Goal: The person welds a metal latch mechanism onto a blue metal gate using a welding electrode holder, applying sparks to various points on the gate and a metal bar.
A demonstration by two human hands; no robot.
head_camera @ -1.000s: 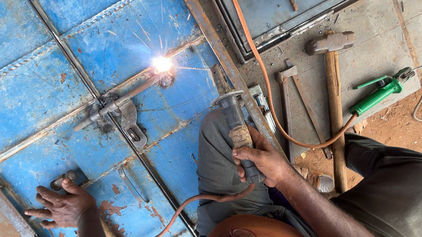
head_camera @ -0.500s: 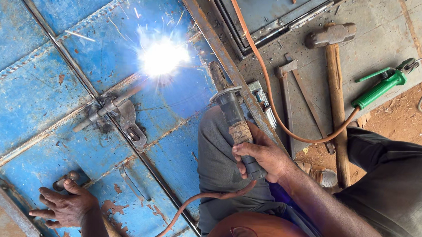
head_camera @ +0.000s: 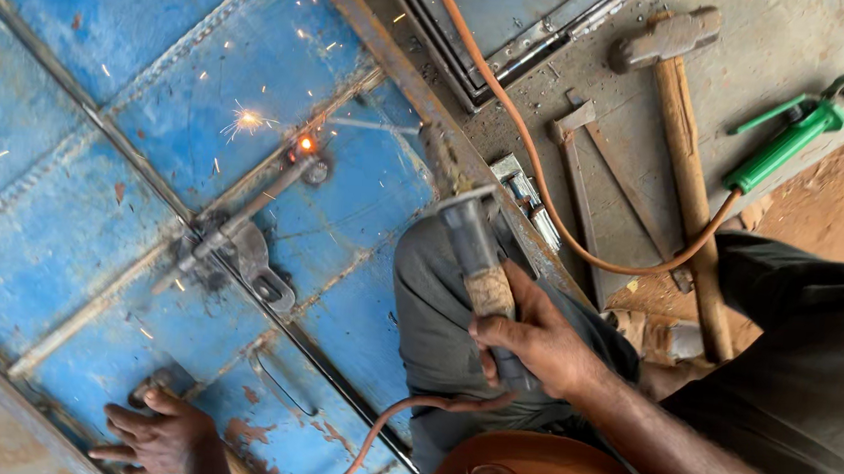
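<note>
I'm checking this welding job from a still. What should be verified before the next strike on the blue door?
1. Grip on electrode holder: right hand wrapped round it, ok.
2. Left hand apart from the glowing weld spot: ok.
3. Gloves: both hands bare, sparks flying, not ok.
4. Orange cable: passes under the hammer handle, not ok.
5. Rod reaching the latch: cannot tell.

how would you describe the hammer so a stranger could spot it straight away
Start at the big blue metal door, then go right onto the grey metal sheet. The hammer lies there, steel head up top. Unlike the green-handled tool beside it, it has a long, bare wooden handle.
</note>
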